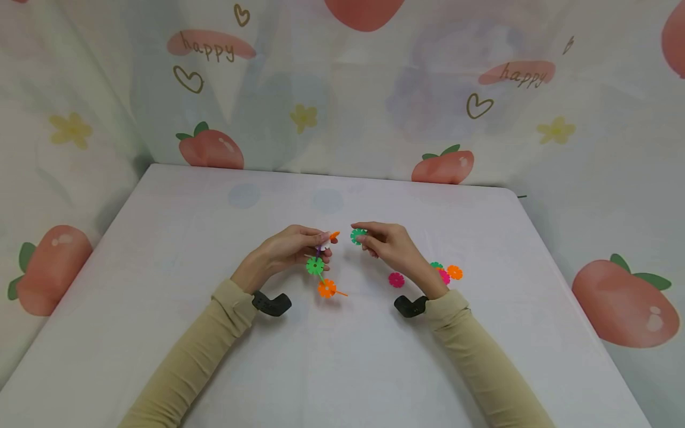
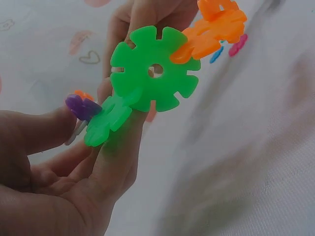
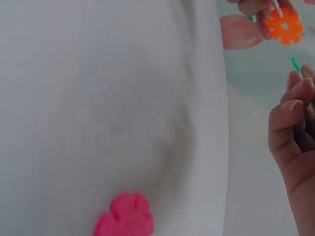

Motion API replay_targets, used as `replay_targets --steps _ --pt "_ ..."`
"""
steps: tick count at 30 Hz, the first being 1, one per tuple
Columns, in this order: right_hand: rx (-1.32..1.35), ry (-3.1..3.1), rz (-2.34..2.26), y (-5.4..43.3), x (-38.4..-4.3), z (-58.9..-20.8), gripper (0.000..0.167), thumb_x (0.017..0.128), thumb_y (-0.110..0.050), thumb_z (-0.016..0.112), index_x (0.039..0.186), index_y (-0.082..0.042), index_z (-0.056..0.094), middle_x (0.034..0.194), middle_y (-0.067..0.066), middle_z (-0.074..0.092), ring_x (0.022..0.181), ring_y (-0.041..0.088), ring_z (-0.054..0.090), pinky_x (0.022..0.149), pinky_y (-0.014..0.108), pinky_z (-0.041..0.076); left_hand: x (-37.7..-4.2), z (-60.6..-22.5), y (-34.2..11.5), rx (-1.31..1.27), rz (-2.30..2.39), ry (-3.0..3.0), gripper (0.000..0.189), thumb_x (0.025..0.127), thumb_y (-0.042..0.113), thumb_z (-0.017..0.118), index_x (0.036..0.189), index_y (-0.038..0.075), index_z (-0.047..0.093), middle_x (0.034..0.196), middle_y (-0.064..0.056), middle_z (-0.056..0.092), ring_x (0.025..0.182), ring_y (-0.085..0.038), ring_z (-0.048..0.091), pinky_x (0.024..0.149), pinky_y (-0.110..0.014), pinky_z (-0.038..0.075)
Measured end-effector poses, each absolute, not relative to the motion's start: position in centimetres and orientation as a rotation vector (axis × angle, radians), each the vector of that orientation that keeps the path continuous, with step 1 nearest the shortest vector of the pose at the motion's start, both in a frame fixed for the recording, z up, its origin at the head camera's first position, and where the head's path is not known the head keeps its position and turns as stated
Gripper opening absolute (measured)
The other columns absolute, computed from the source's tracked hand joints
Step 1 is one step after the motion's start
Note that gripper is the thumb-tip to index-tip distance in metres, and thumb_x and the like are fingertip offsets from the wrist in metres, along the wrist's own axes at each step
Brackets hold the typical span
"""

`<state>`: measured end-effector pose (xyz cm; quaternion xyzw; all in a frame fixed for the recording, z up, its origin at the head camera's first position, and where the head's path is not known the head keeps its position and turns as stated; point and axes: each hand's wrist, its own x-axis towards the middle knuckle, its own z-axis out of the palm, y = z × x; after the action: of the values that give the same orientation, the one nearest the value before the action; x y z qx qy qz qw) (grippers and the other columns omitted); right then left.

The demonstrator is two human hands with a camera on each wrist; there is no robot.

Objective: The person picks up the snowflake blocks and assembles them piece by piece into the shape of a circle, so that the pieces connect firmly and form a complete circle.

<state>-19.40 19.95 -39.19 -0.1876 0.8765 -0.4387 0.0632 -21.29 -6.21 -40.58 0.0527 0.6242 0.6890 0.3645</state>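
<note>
My left hand (image 1: 289, 246) pinches a linked chain of plastic snowflake discs between thumb and fingers. An orange disc (image 1: 335, 235) and a white disc (image 1: 324, 245) are at the fingertips. A purple disc (image 2: 81, 107) follows, then a green disc (image 1: 314, 266) and, dangling lowest, an orange disc (image 1: 327, 289) with another orange one edge-on. Slots around each disc's rim join it to its neighbour. To the right, my right hand (image 1: 393, 244) pinches a single teal-green snowflake disc (image 1: 355, 236), a short gap from the chain. In the right wrist view its edge (image 3: 295, 64) peeks past the fingertips.
Loose discs lie on the white table (image 1: 342, 368) by the right forearm: a pink one (image 1: 396, 280) alone, and a cluster of an orange disc (image 1: 455, 272), a pink disc (image 1: 445, 277) and a green disc (image 1: 436, 265). A printed curtain (image 1: 353, 107) hangs behind the table.
</note>
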Motion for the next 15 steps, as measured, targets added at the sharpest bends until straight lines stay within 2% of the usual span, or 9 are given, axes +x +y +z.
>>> replay_targets --steps 7,11,15 --pt "-0.627 2.609 -1.375 18.6 -19.8 -39.0 0.033 0.103 -0.016 0.063 0.135 -0.011 0.068 0.085 0.025 0.065 0.073 0.028 0.059 0.061 0.022 0.046 -21.2 -40.4 -6.1 0.149 1.749 1.603 0.045 0.108 0.023 0.055 0.135 -0.012 0.056 0.089 -0.009 0.07 0.084 -0.023 0.074 0.089 -0.04 0.062" --pt "-0.634 2.552 -1.456 18.2 -20.0 -39.0 0.029 0.102 -0.012 0.066 0.129 -0.005 0.065 0.085 0.024 0.065 0.074 0.037 0.059 0.064 0.028 0.05 -21.1 -40.2 -6.2 0.149 1.742 1.611 0.045 0.108 0.023 0.055 0.135 -0.012 0.057 0.087 -0.009 0.07 0.081 -0.022 0.074 0.086 -0.039 0.063" --pt "-0.613 2.504 -1.513 18.0 -20.2 -39.1 0.023 0.1 -0.01 0.068 0.12 0.001 0.063 0.087 0.023 0.067 0.072 0.033 0.058 0.066 0.035 0.053 -21.1 -40.1 -6.3 0.152 1.732 1.628 0.045 0.108 0.025 0.055 0.133 -0.013 0.057 0.085 -0.007 0.069 0.078 -0.021 0.074 0.082 -0.036 0.063"
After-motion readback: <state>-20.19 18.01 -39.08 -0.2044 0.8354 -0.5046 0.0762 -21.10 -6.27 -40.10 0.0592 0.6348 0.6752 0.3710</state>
